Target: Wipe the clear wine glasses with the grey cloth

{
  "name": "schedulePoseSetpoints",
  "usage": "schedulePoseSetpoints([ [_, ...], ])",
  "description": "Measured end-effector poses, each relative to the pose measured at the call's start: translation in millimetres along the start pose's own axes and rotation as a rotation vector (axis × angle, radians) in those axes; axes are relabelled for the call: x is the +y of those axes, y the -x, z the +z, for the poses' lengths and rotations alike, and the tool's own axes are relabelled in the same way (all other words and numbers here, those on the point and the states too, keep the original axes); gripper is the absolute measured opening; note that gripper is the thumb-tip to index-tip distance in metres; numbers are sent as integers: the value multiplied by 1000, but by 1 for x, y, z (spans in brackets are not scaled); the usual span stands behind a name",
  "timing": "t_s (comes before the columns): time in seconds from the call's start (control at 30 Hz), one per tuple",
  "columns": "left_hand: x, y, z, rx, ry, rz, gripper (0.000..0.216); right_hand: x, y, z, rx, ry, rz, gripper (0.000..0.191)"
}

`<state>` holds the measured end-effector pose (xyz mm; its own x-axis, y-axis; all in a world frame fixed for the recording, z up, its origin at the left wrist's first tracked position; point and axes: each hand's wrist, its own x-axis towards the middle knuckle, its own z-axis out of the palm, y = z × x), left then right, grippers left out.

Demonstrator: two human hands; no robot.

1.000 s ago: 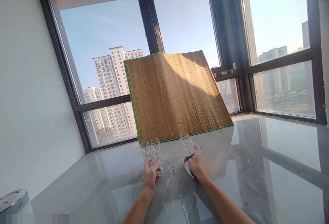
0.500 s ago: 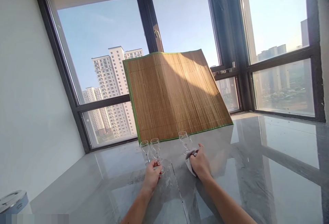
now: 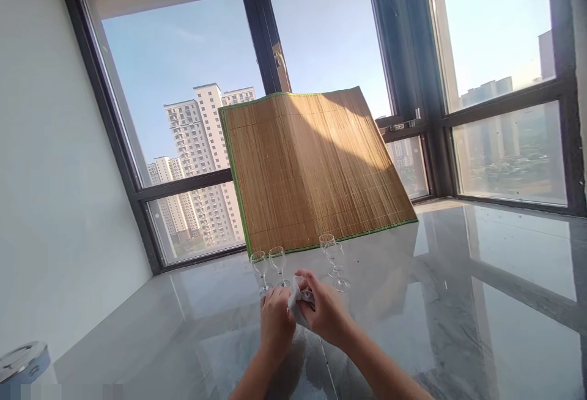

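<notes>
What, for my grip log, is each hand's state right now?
Left hand: fingers curled; contents hidden, can't tell.
Right hand: closed, holding a pale cloth.

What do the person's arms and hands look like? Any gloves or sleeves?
The left hand and right hand wear no gloves. No sleeves show on the slim forearms, and I see no watch or bracelet. Rings are too small to tell.

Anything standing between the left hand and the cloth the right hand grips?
Nothing visible: the cloth, in the right hand, appears right against the left hand, no gap showing. Whether the hands hide something there, I cannot tell.
</notes>
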<state>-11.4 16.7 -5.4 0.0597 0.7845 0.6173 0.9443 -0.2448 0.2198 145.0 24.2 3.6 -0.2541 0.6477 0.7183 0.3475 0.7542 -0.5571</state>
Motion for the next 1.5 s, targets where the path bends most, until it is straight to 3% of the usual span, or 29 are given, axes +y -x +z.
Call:
schedulePoseSetpoints([
  [0.07, 4, 0, -4, -4, -111, 59, 19, -3, 2, 3, -68, 59, -38, 58],
  [0.13, 6, 0, -7, -1, -155, 78, 20, -2, 1, 1, -49, 112, -9, 53],
  [0.33, -3, -2, -9, -47, -69, 84, 19, 15, -10, -21, 249, 163, 300, 39],
  [0.4, -8, -4, -9, -47, -38, 70, 18, 24, -12, -27, 286, 133, 382, 38],
  [0.6, -20, -10, -14, -136, -2, 231, 22, 43, -9, -19, -14, -147, 421, 56],
  [0.7, -24, -10, -18, -193, 19, 249, 20, 39, -9, -18, -89, -401, 496, 63],
  [0.87, -25, -8, -12, -183, 122, 146, 17, 18, -13, -31, -154, -897, 572, 74],
  [0.97, -22, -8, 0, -173, 315, -14, 19, 12, -16, -37, 24, -1041, 566, 76],
  [1.07, -23, -10, 14, -205, 549, -223, 18, 13, -19, -36, 294, -973, 581, 73],
  [1.13, -26, -11, 23, -212, 660, -336, 21, 15, -20, -32, 370, -888, 561, 69],
  [1.33, -33, -12, 37, -195, 773, -377, 34, 16, -19, -16, 267, -804, 540, 53],
  [1.5, -30, -11, 38, -288, 899, -279, 40, 17, -20, -17, 286, -772, 583, 46],
])
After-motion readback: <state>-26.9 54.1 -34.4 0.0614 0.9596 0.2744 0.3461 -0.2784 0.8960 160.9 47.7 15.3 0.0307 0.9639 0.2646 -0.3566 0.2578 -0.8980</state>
